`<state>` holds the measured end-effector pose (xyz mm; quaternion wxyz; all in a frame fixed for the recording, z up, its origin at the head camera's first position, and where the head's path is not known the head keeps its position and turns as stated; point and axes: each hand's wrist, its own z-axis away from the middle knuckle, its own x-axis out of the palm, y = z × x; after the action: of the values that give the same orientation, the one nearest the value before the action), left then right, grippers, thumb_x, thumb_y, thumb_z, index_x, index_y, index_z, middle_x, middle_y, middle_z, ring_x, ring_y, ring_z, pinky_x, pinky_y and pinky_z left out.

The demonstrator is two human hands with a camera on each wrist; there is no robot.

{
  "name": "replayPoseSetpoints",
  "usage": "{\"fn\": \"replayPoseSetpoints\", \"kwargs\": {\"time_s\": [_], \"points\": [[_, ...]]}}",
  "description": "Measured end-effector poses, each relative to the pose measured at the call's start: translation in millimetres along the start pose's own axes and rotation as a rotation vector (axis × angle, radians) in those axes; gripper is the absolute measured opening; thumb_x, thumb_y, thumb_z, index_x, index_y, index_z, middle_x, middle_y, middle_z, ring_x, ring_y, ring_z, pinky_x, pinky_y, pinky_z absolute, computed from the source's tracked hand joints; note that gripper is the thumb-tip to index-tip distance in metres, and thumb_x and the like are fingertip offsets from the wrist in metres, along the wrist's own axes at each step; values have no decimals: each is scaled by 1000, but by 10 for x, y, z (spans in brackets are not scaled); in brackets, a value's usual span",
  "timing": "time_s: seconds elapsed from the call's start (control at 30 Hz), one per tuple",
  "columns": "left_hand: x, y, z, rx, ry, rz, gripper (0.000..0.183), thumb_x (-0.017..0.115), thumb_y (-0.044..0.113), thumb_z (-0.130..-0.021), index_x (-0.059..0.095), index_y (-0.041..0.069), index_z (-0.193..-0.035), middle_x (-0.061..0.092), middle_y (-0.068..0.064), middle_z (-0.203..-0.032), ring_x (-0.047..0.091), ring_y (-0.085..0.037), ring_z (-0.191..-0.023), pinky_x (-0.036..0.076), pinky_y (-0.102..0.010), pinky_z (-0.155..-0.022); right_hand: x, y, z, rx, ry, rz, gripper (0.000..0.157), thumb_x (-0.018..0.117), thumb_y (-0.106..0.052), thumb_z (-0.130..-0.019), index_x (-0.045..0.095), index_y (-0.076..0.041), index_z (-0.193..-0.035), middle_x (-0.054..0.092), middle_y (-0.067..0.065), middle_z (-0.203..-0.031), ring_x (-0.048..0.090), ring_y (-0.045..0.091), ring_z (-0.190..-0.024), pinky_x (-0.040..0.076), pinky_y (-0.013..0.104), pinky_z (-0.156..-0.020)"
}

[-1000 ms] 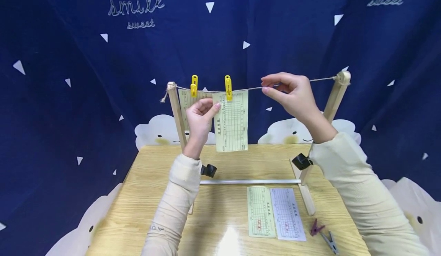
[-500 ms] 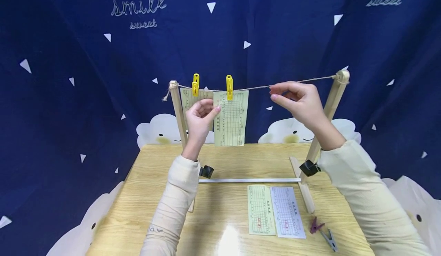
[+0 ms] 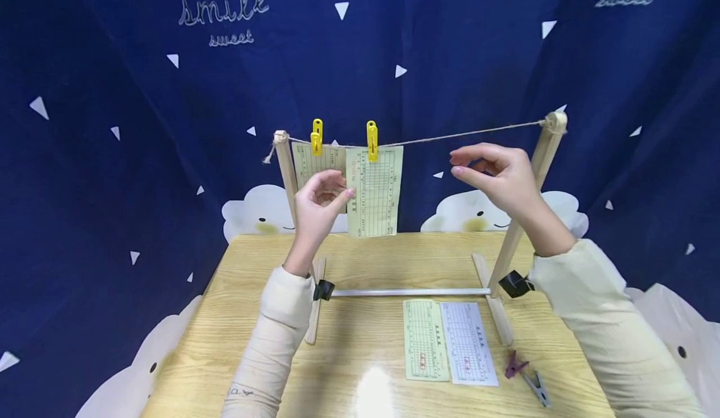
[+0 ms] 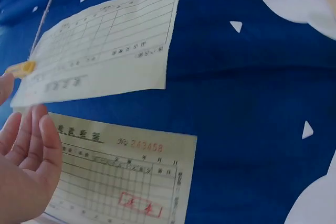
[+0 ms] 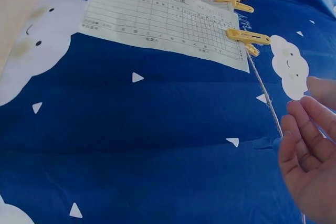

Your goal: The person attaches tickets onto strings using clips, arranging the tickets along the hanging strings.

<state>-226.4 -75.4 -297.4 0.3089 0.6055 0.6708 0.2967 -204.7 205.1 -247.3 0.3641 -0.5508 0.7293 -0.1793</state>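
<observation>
Two pale green printed receipt slips hang from a string (image 3: 450, 137). One slip (image 3: 375, 202) is held at its top by a yellow clothespin (image 3: 372, 141); farther left, a second yellow clothespin (image 3: 317, 137) holds the other slip (image 3: 304, 163), partly hidden behind my left hand. My left hand (image 3: 320, 199) is beside the front slip's left edge, thumb tip overlapping that edge in the head view. In the left wrist view a gap shows between its thumb and relaxed fingers (image 4: 44, 140). Slightly below the string at right, my right hand (image 3: 497, 174) has loosely bent fingers and holds nothing.
Wooden posts (image 3: 548, 149) carry the string, with a white bar (image 3: 410, 292) low between them. On the table (image 3: 253, 318) lie a green slip (image 3: 425, 343) and a white slip (image 3: 468, 346). Purple (image 3: 514, 365) and grey clothespins (image 3: 537, 389) lie to their right.
My left hand has loosened from the front slip and shifted slightly left and down. My right hand has come off the string, moving right and down. The slips still hang.
</observation>
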Motion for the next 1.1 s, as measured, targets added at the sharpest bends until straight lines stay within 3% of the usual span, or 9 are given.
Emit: {"fn": "replayPoseSetpoints", "kwargs": {"time_s": [0.1,0.23,0.37,0.57,0.77,0.97,1.1], "points": [[-53,-70,61,75,-33,-48,33,71,-2,-74,58,-10,-104,62,-22,-93,58,-25,-80,47,-22,-65,-20,5,56,-3,-8,-2,18,66,7,-77,69,-1,-93,68,5,-91,59,8,-73,43,16,-57],[-95,-60,128,125,-45,-36,34,72,-1,-74,58,-10,-104,62,-20,-92,58,-24,-81,48,-25,-64,-53,5,120,13,-6,-34,20,65,9,-77,69,-3,-93,68,3,-90,61,9,-70,43,16,-55],[-123,-22,176,113,-49,-17,35,71,-5,-73,57,-11,-104,62,-21,-92,58,-19,-80,48,-26,-64,-86,7,172,28,0,-45,20,65,10,-76,69,-3,-92,67,-2,-89,60,9,-68,42,16,-53],[-145,18,235,119,-80,-2,36,70,-11,-72,56,-14,-104,60,-26,-91,57,-21,-79,47,-24,-63,-160,24,260,2,-28,-17,19,65,10,-76,65,7,-95,67,-7,-89,57,8,-69,38,16,-51],[-149,13,337,125,-116,-9,33,70,-9,-72,57,-12,-103,61,-23,-88,57,-18,-77,48,-26,-63,-223,76,380,-7,-35,26,17,65,11,-75,66,8,-92,67,-10,-88,56,7,-73,42,14,-58],[-126,-79,517,98,-169,-23,32,71,-7,-72,58,-9,-102,62,-20,-85,58,-18,-74,50,-26,-63,-280,185,594,14,-72,48,17,65,13,-74,66,8,-91,66,-12,-87,54,6,-70,41,14,-55],[-136,-106,723,70,-245,-33,34,70,-11,-71,58,-11,-102,62,-19,-81,57,-14,-70,50,-27,-61,-288,307,777,20,-123,78,19,65,13,-74,67,5,-91,66,-8,-86,54,5,-70,41,15,-57]]}}
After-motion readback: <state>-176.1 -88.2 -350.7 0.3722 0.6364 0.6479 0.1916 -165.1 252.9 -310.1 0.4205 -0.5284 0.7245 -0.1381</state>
